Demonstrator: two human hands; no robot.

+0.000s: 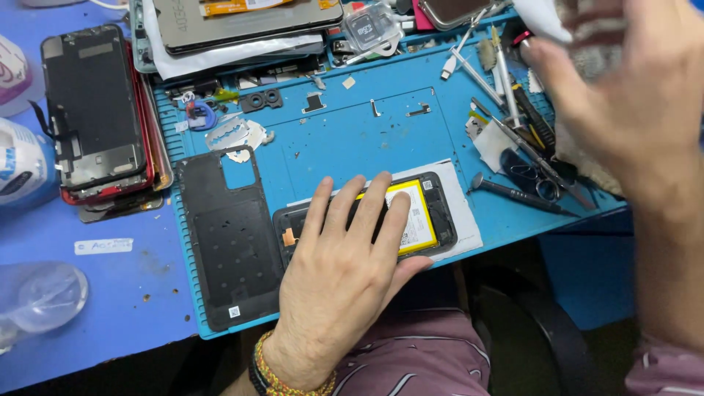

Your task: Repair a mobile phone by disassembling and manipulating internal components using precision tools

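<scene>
Left hand [345,271]: lies flat, palm down and fingers spread, pressing on the opened phone [367,220]; it grips nothing, only pins it to the mat
Right hand [623,88]: raised at the top right and blurred, fingers loosely curled round a greyish cloth [594,44]; how tight the hold is I cannot tell
Opened phone: lies lengthwise at the front edge of the blue mat [352,132], on a white sheet of paper [458,202], its yellow battery [414,216] showing past the fingertips
Back cover [231,235]: black, inner face up, just left of the phone and touching or nearly touching it
Tools [513,125]: tweezers, screwdrivers and small scissors heaped on the right of the mat, near the raised hand
Stacked phones [99,117]: dark-screened, one with a red frame, on the blue table left of the mat
Small parts [260,99]: brackets and a camera ring scattered across the upper mat
Doing it well, as I judge: keep the flat hand's weight spread over the frame rather than the battery, which should not be bent or dented; hold the phone square on the paper so it cannot slide off the front edge
Care: bring the cloth down slowly, clear of the loose brackets, and watch the orange connector at the phone's left end
</scene>
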